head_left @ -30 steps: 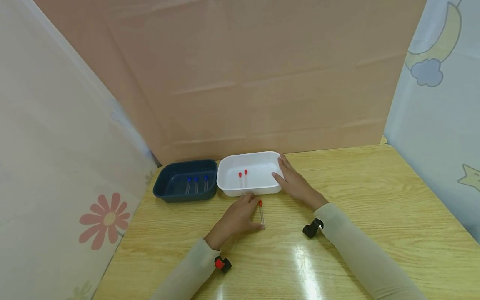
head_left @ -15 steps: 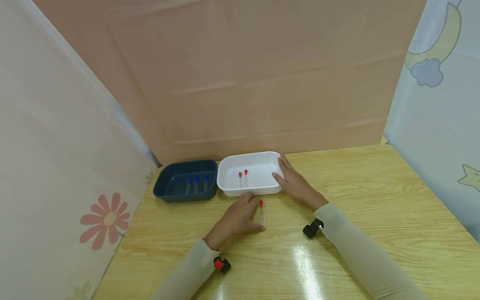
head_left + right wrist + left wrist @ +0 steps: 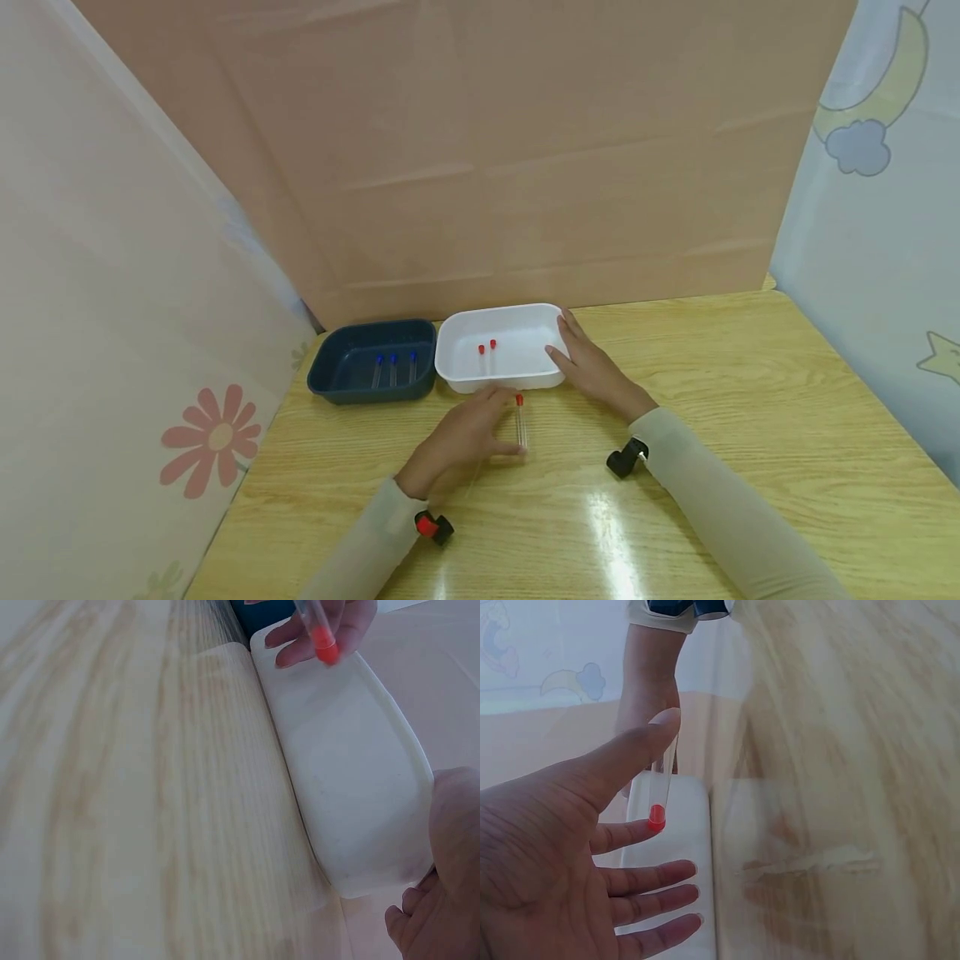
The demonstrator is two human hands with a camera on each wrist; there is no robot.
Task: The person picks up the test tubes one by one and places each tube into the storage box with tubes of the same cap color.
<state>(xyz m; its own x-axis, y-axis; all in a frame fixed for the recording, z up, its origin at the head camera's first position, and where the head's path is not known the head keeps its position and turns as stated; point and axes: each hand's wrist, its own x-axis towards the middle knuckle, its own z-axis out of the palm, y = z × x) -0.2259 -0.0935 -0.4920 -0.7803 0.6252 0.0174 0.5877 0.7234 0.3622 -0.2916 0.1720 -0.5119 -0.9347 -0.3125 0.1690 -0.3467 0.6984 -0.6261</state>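
My left hand (image 3: 463, 429) pinches a clear test tube (image 3: 521, 427) with a red cap, lengthwise between thumb and index fingertip. In the left wrist view, the index finger meets the red cap (image 3: 656, 817) and the thumb the tube's other end; the remaining fingers are spread. Just behind this hand stands a white plastic tub (image 3: 534, 381), with two red-capped tubes (image 3: 492, 357) lying inside near its middle. My right hand (image 3: 596, 371) holds the tub's right end, thumb over the rim and fingers along the outer side.
A dark blue tub (image 3: 337, 392) stands against the white one's left side and contains three blue-capped tubes (image 3: 393, 371). Behind both tubs rises a brown paper-like wall (image 3: 480, 208). The wooden table (image 3: 712, 375) extends to the right and front.
My left hand has shifted slightly left and up, and the red-capped tube it pinches has risen a little with it. The right hand keeps its place on the white tub.
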